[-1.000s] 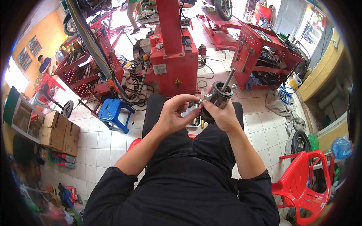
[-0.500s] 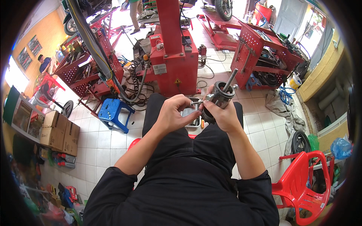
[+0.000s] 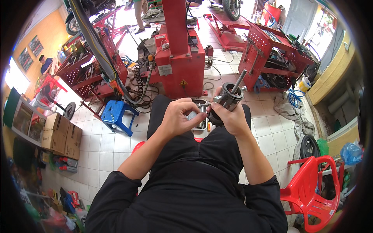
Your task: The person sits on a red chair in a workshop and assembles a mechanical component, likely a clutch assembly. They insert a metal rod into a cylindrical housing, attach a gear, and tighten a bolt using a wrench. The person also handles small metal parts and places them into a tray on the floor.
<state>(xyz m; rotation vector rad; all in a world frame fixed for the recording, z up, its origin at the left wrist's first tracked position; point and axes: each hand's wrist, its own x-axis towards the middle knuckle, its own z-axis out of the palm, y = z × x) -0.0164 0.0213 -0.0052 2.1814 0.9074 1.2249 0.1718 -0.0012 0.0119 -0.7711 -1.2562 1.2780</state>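
My right hand [image 3: 232, 118] is wrapped round a dark metal cylindrical part [image 3: 230, 99] with an open round top, held tilted above my lap. A long steel rod [image 3: 238, 82] stands up out of its opening. From the part's left side juts a small silver bolt [image 3: 203, 105]. Curled at that bolt is my left hand [image 3: 181, 116], forefinger and thumb bent round its outer end; the fingertips' exact contact is hard to see. Below the hands, partly hidden between my knees, lies a metal tray [image 3: 201, 123] with small items in it.
Ahead stands a red lift column [image 3: 180, 66], with hoses and cables on the tiled floor. A blue stool [image 3: 118, 114] is at the left, near cardboard boxes [image 3: 60, 136]. Red tool carts [image 3: 268, 58] flank the column. A red plastic chair [image 3: 314, 190] sits at the right.
The metal part and my right hand have shifted very slightly. My left forefinger and thumb have moved a little at the bolt's end.
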